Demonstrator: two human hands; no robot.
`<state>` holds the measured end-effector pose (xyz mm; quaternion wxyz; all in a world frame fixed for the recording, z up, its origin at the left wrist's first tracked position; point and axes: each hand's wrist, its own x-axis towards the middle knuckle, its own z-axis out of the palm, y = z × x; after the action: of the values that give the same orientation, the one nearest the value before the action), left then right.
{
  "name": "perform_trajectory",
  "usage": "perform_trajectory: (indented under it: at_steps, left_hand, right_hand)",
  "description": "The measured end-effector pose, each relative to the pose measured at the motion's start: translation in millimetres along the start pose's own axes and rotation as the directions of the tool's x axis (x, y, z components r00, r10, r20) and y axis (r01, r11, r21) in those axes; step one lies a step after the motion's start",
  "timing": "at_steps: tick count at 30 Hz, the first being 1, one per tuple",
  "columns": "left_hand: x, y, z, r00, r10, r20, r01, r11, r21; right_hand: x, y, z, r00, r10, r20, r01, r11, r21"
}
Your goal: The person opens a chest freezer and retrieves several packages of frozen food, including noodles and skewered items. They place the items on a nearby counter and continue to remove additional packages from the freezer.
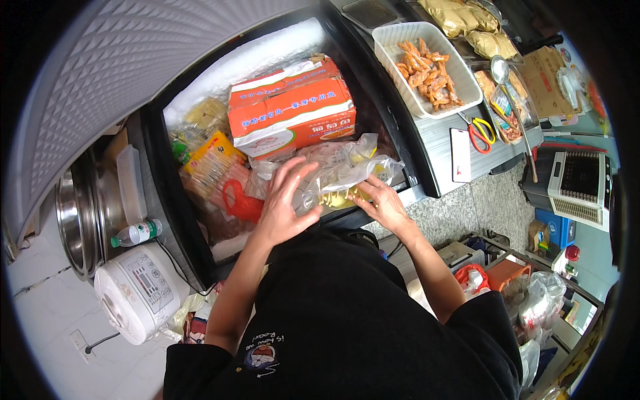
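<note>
Over the near edge of an open chest freezer [172, 220], my left hand [286, 210] spreads its fingers beside a clear plastic bag [345, 175]. My right hand [381, 202] is at the other side of this bag, its fingertips touching the plastic near pale yellow skewered food [337, 198]; whether it grips is hard to tell. An orange-red cardboard box [292, 107] lies in the freezer behind both hands. To the left are a red plastic bag [240, 202] and a yellow packet of sticks [215, 160]. Frost coats the freezer's back wall.
Right of the freezer, a counter [440, 150] holds a white plastic basket [377, 40] of orange-coated meat pieces, scissors [481, 134], a phone [460, 155] and a long-handled ladle [517, 107]. At left stand a white rice cooker [135, 292], a water bottle [137, 233] and steel basins [75, 225].
</note>
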<state>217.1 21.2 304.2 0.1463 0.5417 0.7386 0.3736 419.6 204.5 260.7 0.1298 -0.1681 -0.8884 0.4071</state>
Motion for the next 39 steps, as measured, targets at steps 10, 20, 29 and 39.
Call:
perform_trajectory:
  at_steps: [10,20,29,39]
  left_hand:
    - [72,-16,-8,0.918,-0.330,0.219,0.395,0.802,-0.449]
    - [143,74,-98,0.971,-0.235,0.038,0.154,0.500,-0.852]
    - [79,98,-102,0.998,-0.061,-0.033,0.016,0.670,-0.742]
    - [32,95,-3,0.956,0.277,0.099,-0.165,0.784,-0.599]
  right_hand:
    - [89,-5,-41,0.995,0.019,0.101,-0.017,1.000,-0.021]
    - [126,-65,-127,0.983,-0.024,0.183,-0.053,0.914,0.401]
    - [16,32,-83,0.788,0.523,0.324,-0.319,-0.103,0.942]
    - [-57,13,-21,0.530,0.060,0.846,-0.758,-0.413,0.505]
